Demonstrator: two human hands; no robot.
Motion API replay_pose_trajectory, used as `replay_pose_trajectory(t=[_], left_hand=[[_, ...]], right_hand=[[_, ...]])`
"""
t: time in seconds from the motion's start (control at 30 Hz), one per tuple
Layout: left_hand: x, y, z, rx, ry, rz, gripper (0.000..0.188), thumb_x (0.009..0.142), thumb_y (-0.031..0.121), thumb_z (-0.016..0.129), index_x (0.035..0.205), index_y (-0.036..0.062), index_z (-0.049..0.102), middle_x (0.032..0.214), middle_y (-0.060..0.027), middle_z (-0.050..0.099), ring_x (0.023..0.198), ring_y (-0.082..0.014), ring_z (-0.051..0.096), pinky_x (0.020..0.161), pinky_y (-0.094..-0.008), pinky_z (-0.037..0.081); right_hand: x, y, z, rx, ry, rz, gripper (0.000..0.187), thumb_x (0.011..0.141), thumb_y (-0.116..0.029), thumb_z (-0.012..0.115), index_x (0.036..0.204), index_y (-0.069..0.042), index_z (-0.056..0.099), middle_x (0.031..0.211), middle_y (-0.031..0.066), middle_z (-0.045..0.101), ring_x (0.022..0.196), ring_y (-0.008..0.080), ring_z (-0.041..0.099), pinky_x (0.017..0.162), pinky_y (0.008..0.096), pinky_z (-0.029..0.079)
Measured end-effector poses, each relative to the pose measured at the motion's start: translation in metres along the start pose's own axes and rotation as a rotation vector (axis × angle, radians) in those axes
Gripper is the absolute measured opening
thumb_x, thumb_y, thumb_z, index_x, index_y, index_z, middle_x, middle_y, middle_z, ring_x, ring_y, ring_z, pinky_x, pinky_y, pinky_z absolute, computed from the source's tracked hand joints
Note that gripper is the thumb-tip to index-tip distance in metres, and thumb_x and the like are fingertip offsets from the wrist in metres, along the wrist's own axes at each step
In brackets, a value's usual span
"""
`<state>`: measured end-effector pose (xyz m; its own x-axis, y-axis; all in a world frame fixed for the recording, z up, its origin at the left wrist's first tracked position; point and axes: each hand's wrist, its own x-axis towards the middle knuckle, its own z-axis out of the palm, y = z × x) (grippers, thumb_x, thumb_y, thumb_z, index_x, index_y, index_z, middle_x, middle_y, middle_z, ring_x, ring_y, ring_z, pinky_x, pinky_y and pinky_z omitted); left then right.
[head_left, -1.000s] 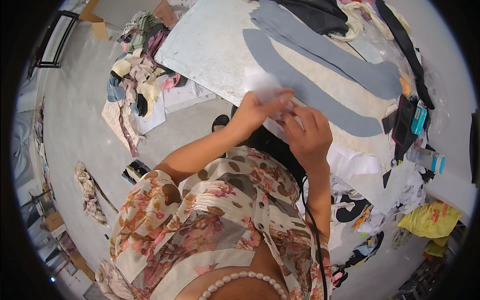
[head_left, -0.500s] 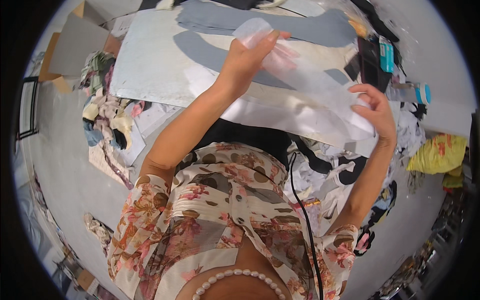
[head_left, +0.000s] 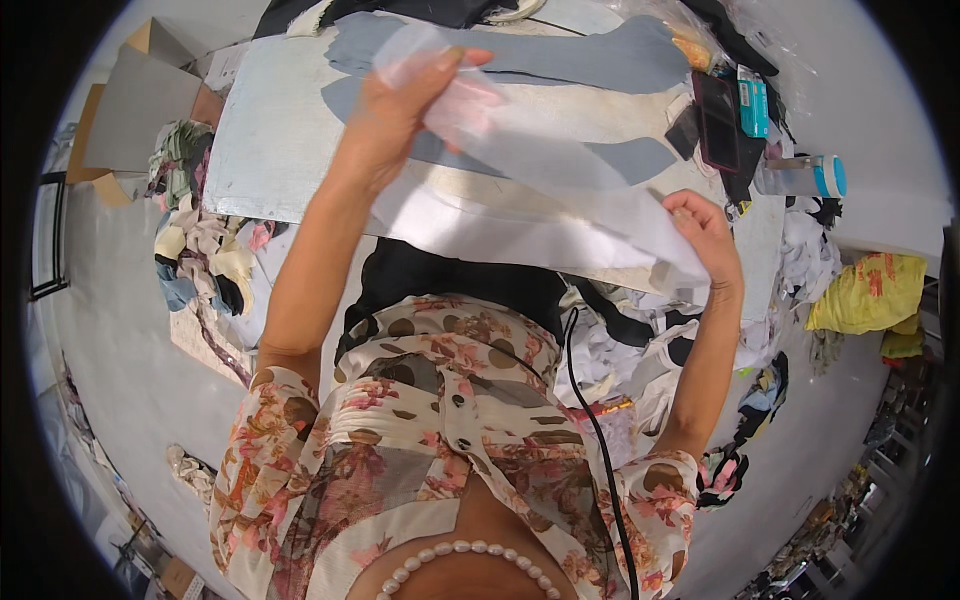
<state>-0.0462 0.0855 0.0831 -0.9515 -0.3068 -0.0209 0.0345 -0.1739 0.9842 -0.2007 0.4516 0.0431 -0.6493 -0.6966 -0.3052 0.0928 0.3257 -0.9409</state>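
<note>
A sheer white strip of material (head_left: pixel 565 165) stretches slantwise over the table between my two hands. My left hand (head_left: pixel 400 110) grips its far left end, the thumb on top and the fingers partly showing through it. At the near right end, the fingers of my right hand (head_left: pixel 706 235) are closed on the strip's edge. Below the strip, a grey curved fabric piece (head_left: pixel 640 160) lies on the table, partly covered. Farther back is a larger grey fabric piece (head_left: pixel 600 58), seemingly layered. White sheet material (head_left: pixel 470 225) lies along the table's near edge.
The pale table (head_left: pixel 265 150) holds a dark phone (head_left: pixel 716 120), a teal box (head_left: pixel 752 105) and a blue-lidded container (head_left: pixel 825 176) at right. Fabric scraps (head_left: pixel 215 265) pile at left. A black cable (head_left: pixel 600 440) hangs before me. A yellow bag (head_left: pixel 870 290) sits right; an open carton (head_left: pixel 140 110) stands left.
My left hand has moved left with its end of the strip, and more of the strip now spans between my hands. My right hand is slightly left and lower. The whole view shifted a little.
</note>
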Motion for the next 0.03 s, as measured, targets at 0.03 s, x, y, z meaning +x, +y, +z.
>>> replay_pose_trajectory(t=[0.03], left_hand=[[-0.0054, 0.0013, -0.0104, 0.051, 0.005, 0.012, 0.044, 0.095, 0.038, 0.058, 0.121, 0.0028, 0.063, 0.096, -0.0143, 0.072, 0.08, -0.0167, 0.07, 0.055, -0.0259, 0.054]], right_hand=[[0.0024, 0.0019, 0.0016, 0.005, -0.009, -0.002, 0.019, 0.09, -0.018, 0.065, 0.101, -0.003, 0.063, 0.084, -0.0045, 0.062, 0.072, 0.0016, 0.053, 0.066, 0.016, 0.042]])
